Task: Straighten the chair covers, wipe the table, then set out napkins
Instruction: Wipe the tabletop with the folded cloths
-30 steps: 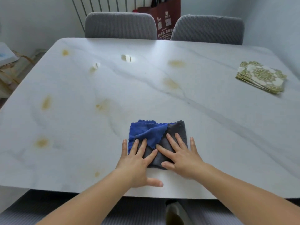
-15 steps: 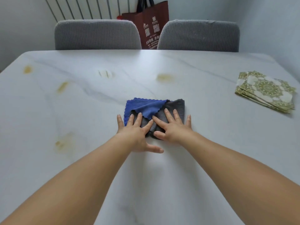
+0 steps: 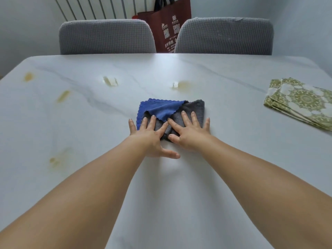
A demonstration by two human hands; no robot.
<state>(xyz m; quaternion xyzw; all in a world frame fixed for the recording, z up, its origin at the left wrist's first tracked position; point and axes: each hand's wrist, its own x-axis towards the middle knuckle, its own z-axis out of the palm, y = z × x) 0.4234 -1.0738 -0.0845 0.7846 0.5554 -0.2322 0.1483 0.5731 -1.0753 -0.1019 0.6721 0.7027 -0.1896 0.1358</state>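
A folded blue-and-grey microfibre cloth (image 3: 170,112) is pressed flat at mid-table under the left hand (image 3: 149,137) and right hand (image 3: 188,133), fingers straight and spread. Yellowish stains (image 3: 183,85) remain across the marble-look table (image 3: 233,159), so wiping appears unfinished. The patterned paper napkins (image 3: 301,102) lie stacked at the right edge, not yet set out.

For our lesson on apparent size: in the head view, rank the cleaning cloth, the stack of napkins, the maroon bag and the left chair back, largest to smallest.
1. Left chair back
2. Stack of napkins, cut off by the frame edge
3. Cleaning cloth, partly under the hands, so close to the napkins
4. Maroon bag, mostly hidden and farthest away, so unsure
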